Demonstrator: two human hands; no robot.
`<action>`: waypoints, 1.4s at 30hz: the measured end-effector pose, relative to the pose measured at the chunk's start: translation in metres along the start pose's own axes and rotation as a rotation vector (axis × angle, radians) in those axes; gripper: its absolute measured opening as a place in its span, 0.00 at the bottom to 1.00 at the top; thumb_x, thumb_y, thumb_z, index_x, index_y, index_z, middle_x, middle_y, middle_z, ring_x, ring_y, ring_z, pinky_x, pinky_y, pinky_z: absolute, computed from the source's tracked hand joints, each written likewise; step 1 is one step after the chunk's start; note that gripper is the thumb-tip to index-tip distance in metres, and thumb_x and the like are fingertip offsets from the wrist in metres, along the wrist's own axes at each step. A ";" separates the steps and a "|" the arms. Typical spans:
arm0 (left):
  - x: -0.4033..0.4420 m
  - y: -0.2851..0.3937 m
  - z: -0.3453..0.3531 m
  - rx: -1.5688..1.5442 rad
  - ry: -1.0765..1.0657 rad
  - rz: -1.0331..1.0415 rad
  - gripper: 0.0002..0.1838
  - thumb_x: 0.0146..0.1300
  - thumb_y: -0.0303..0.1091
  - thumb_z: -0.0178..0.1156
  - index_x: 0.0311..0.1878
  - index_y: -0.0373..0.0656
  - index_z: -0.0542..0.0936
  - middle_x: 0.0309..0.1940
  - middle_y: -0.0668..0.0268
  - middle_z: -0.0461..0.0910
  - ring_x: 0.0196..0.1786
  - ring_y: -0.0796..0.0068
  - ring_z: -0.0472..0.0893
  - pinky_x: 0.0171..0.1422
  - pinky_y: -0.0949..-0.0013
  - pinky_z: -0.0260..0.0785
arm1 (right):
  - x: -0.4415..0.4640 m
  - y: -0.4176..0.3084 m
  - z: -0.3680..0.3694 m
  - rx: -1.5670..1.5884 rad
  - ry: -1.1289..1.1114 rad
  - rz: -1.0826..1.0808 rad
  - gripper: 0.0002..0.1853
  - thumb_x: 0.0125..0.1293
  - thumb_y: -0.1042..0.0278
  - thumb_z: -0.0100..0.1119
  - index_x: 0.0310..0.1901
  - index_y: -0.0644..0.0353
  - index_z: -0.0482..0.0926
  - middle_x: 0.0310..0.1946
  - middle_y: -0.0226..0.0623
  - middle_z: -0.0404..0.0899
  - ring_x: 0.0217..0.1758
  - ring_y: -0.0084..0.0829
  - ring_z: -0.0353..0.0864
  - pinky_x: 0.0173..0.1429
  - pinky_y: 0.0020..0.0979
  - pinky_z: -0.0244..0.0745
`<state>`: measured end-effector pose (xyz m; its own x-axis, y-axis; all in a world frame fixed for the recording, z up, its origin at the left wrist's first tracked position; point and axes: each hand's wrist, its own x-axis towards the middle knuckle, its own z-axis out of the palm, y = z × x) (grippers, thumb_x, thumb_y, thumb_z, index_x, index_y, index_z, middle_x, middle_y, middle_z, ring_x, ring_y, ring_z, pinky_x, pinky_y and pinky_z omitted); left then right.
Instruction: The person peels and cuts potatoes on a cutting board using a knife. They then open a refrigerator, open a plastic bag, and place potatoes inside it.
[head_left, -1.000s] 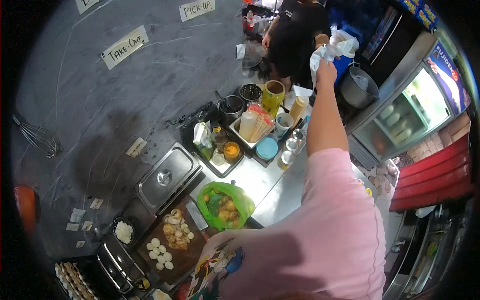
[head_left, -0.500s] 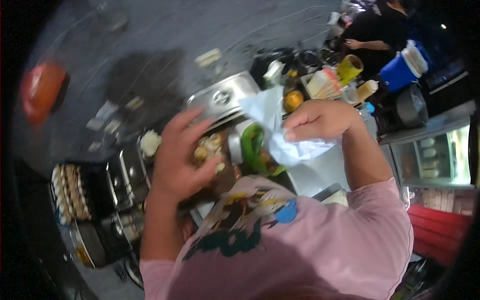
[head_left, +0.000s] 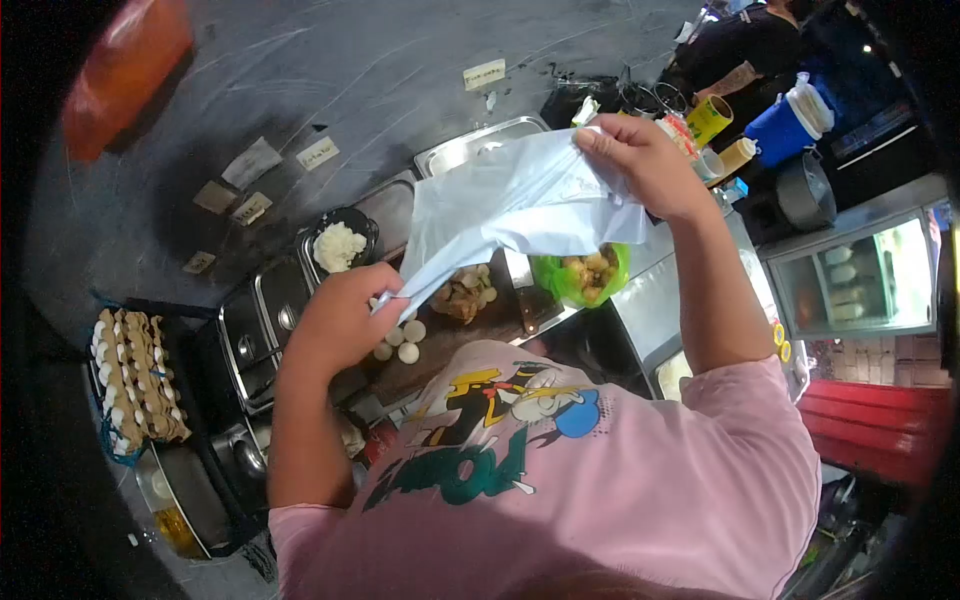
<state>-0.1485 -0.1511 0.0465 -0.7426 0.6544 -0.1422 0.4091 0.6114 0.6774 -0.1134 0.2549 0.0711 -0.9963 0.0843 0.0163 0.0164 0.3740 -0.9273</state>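
Note:
A thin white plastic bag (head_left: pixel 500 205) is stretched between my two hands above the counter. My left hand (head_left: pixel 345 315) pinches its lower left corner. Higher up on the right, my right hand (head_left: pixel 650 165) grips the bunched upper edge. Below the bag, a wooden cutting board (head_left: pixel 395 378) carries pale round pieces (head_left: pixel 408 340) and a pile of brownish chopped food (head_left: pixel 465 295). A knife blade (head_left: pixel 522 275) lies partly hidden under the bag. Beside it sits an open green plastic bag (head_left: pixel 590 278) with yellowish-brown chunks inside.
Lidded steel pans (head_left: pixel 285 315) and a bowl of white food (head_left: pixel 340 245) stand at the left. Egg trays (head_left: pixel 140 380) are farther left. Bottles and a blue container (head_left: pixel 780 130) line the right. Another person's arm (head_left: pixel 735 85) shows at the upper right.
My left hand was spread and apart from the bag; now it pinches a corner. The bag was crumpled by my right hand and is now stretched out. My right hand has moved up.

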 end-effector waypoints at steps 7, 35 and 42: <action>-0.009 -0.106 -0.023 -0.174 0.533 0.031 0.05 0.72 0.26 0.63 0.47 0.39 0.84 0.41 0.57 0.87 0.44 0.62 0.87 0.50 0.61 0.76 | -0.022 -0.023 0.055 0.515 0.013 0.301 0.09 0.78 0.64 0.67 0.50 0.60 0.85 0.40 0.24 0.86 0.43 0.16 0.84 0.49 0.23 0.79; 0.002 0.014 0.016 -0.381 0.189 0.219 0.13 0.73 0.37 0.70 0.51 0.36 0.88 0.36 0.62 0.88 0.38 0.75 0.85 0.49 0.65 0.78 | -0.090 -0.088 0.140 0.903 0.233 0.155 0.25 0.79 0.49 0.61 0.61 0.65 0.84 0.59 0.44 0.86 0.61 0.45 0.87 0.67 0.50 0.86; 0.017 0.009 0.010 -0.637 0.076 0.133 0.08 0.76 0.31 0.67 0.47 0.36 0.88 0.36 0.69 0.88 0.36 0.83 0.83 0.42 0.74 0.77 | -0.088 -0.048 0.125 0.861 0.298 0.035 0.36 0.77 0.41 0.62 0.77 0.51 0.64 0.67 0.44 0.81 0.64 0.38 0.84 0.62 0.38 0.78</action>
<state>-0.1523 -0.1300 0.0426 -0.7521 0.6591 0.0078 0.1230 0.1287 0.9840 -0.0375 0.1142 0.0677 -0.9314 0.3626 -0.0321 -0.1416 -0.4421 -0.8857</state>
